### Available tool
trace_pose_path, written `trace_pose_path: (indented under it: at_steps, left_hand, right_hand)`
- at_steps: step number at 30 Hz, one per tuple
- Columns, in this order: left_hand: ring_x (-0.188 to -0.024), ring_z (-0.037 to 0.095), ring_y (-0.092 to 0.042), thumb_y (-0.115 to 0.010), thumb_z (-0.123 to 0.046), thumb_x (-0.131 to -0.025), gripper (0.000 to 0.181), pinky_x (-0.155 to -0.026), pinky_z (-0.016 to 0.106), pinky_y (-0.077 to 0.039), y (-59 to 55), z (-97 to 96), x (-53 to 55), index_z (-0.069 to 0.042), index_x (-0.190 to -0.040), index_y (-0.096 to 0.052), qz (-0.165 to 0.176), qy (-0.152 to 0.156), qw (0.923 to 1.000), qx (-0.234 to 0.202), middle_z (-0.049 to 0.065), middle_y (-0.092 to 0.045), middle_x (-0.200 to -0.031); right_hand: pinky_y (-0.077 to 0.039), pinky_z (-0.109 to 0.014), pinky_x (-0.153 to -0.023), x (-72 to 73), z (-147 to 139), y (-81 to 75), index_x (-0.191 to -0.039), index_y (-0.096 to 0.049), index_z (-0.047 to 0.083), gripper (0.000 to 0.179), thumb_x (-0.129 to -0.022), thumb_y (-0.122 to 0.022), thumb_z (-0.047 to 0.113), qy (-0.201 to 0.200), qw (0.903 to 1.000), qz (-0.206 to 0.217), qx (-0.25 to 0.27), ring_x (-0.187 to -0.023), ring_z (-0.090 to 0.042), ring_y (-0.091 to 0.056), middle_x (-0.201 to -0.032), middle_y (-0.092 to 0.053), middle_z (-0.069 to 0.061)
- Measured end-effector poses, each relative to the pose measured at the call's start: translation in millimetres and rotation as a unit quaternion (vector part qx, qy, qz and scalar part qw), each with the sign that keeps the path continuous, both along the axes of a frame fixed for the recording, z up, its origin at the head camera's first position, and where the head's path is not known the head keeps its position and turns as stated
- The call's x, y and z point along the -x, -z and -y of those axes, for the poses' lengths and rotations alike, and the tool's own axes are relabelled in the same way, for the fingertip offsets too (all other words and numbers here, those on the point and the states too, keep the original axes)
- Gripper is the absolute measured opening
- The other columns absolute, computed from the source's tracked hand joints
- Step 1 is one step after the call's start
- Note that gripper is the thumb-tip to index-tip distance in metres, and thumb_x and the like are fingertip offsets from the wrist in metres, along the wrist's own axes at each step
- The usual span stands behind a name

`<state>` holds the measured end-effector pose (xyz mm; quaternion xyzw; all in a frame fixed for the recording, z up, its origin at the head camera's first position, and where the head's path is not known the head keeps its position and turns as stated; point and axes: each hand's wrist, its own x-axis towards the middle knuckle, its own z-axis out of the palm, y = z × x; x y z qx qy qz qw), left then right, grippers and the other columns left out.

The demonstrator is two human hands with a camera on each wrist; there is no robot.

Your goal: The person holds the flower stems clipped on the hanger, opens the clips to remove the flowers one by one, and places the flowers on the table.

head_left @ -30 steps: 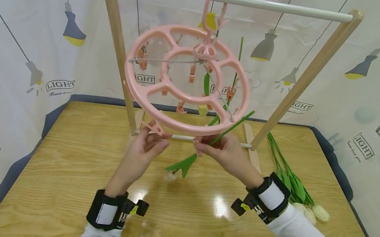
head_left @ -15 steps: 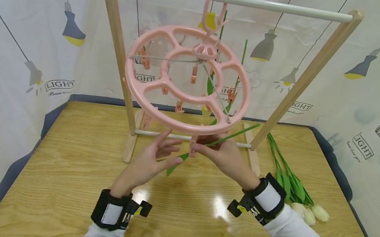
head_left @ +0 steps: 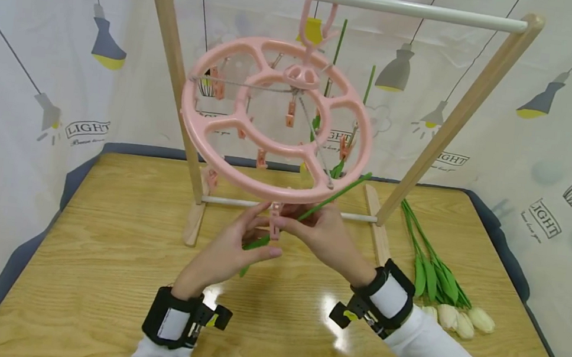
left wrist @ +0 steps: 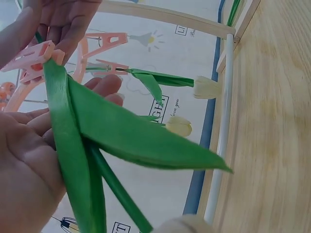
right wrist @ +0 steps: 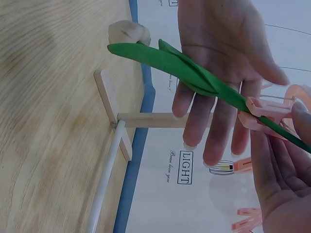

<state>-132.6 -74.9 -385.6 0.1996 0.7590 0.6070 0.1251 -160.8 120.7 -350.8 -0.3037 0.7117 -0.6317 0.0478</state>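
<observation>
A pink round clip hanger (head_left: 193, 122) hangs by its hook over the hands. My right hand (head_left: 332, 241) pinches one of its pink clothespins (head_left: 275, 222) between thumb and fingers. The clothespin's jaws lie across the green stem of a white tulip (right wrist: 184, 70), seen in the right wrist view. The stem slants up past the right hand. My left hand (head_left: 226, 248) is spread beside the clothespin, its fingers extended behind the tulip's leaves (left wrist: 136, 131) in the left wrist view. Whether those fingers touch the leaves I cannot tell.
The hanger hooks on the white top bar (head_left: 419, 7) of a wooden rack (head_left: 459, 116). Two pale tulips, a white one (left wrist: 206, 87) and a yellowish one (left wrist: 179, 126), hang from other clips. A bunch of white tulips (head_left: 432, 274) lies on the table at right.
My left hand has left the clip at the hanger's left and moved right to the tulip. The right hand, with clothespin and stem, has shifted left; the hanger has turned slightly.
</observation>
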Motion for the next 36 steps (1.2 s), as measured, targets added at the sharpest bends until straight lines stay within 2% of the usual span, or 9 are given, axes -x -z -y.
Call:
trace_pose_path:
  at_steps: [6,10,13,18,21,24,27,32,36]
  left_hand:
    - [-0.110,0.026,-0.062,-0.060,-0.028,-0.096,0.064,-0.093,0.053,-0.052,-0.4,0.3,0.6,-0.016,-0.151,-0.030,-0.009,-0.018,0.9998,-0.003,0.019,-0.062,-0.129]
    - [-0.092,0.025,-0.066,-0.055,-0.028,-0.099,0.046,-0.080,0.046,-0.056,0.4,-0.3,1.2,-0.015,-0.142,-0.046,-0.046,-0.023,0.9985,0.016,0.017,-0.071,-0.112]
    - [-0.085,0.024,-0.066,-0.054,-0.023,-0.100,0.037,-0.074,0.041,-0.056,1.3,-0.6,1.9,-0.014,-0.136,-0.053,-0.069,-0.024,0.9970,0.026,0.015,-0.073,-0.102]
    - [-0.079,0.019,-0.064,-0.054,-0.018,-0.100,0.035,-0.068,0.038,-0.055,2.0,-0.6,2.4,-0.014,-0.134,-0.056,-0.091,-0.025,0.9951,0.029,0.014,-0.073,-0.095]
    - [-0.077,0.017,-0.064,-0.055,-0.019,-0.099,0.035,-0.067,0.039,-0.057,2.2,-0.1,1.9,-0.013,-0.134,-0.056,-0.105,-0.035,0.9934,0.031,0.014,-0.074,-0.092]
    - [-0.076,0.017,-0.064,-0.057,-0.019,-0.098,0.036,-0.065,0.039,-0.057,2.7,1.1,1.0,-0.009,-0.132,-0.058,-0.121,-0.051,0.9907,0.035,0.015,-0.075,-0.090]
    - [-0.074,0.018,-0.064,-0.058,-0.018,-0.097,0.037,-0.063,0.036,-0.056,2.9,2.6,0.4,-0.007,-0.132,-0.059,-0.136,-0.066,0.9875,0.045,0.015,-0.075,-0.087]
    - [-0.070,0.019,-0.063,-0.059,-0.019,-0.096,0.039,-0.061,0.032,-0.054,3.3,2.4,0.3,-0.007,-0.133,-0.059,-0.154,-0.072,0.9828,0.073,0.014,-0.076,-0.085]
    - [-0.067,0.016,-0.061,-0.059,-0.019,-0.096,0.039,-0.059,0.031,-0.051,3.9,0.7,0.5,-0.007,-0.133,-0.059,-0.162,-0.076,0.9794,0.093,0.012,-0.077,-0.084]
  right_hand:
    - [-0.059,-0.028,-0.063,1.2,6,2.3,-0.100,-0.066,0.000,0.015,-0.086,-0.069,-0.001,0.017,0.9993,-0.029,0.019,-0.073,-0.025,-0.068,-0.086,-0.071,-0.025]
    - [-0.060,-0.030,-0.063,1.5,6,2.3,-0.100,-0.068,0.003,0.015,-0.086,-0.071,0.003,0.040,0.9985,-0.038,-0.005,-0.074,-0.022,-0.069,-0.089,-0.074,-0.023]
    - [-0.057,-0.026,-0.062,1.4,6,2.5,-0.098,-0.069,0.007,0.011,-0.087,-0.070,0.006,0.046,0.9981,-0.039,-0.016,-0.074,-0.023,-0.068,-0.088,-0.074,-0.019]
    - [-0.056,-0.026,-0.065,-0.1,3,2.7,-0.100,-0.068,0.006,0.010,-0.090,-0.067,0.008,0.033,0.9988,-0.034,-0.014,-0.077,-0.030,-0.066,-0.089,-0.072,-0.020]
    - [-0.053,-0.026,-0.069,-3.5,-2,2.7,-0.106,-0.066,0.003,0.015,-0.093,-0.063,0.009,0.036,0.9988,-0.022,-0.024,-0.081,-0.026,-0.064,-0.096,-0.070,-0.022]
    - [-0.047,-0.025,-0.065,-6.8,-10,3.3,-0.111,-0.065,0.000,0.019,-0.096,-0.059,0.010,0.057,0.9974,-0.015,-0.040,-0.076,-0.016,-0.057,-0.099,-0.068,-0.019]
    - [-0.045,-0.025,-0.064,-8.2,-18,3.3,-0.110,-0.066,-0.004,0.022,-0.097,-0.056,0.012,0.085,0.9953,-0.011,-0.045,-0.074,-0.012,-0.056,-0.095,-0.069,-0.014]
    - [-0.051,-0.033,-0.071,-10.9,-32,3.0,-0.106,-0.069,-0.006,0.025,-0.098,-0.054,0.013,0.116,0.9920,0.001,-0.049,-0.083,-0.014,-0.064,-0.088,-0.071,0.005]
    - [-0.053,-0.029,-0.068,-13.4,-41,3.5,-0.106,-0.069,-0.007,0.028,-0.099,-0.053,0.015,0.129,0.9908,0.004,-0.043,-0.083,-0.013,-0.065,-0.084,-0.071,0.019]
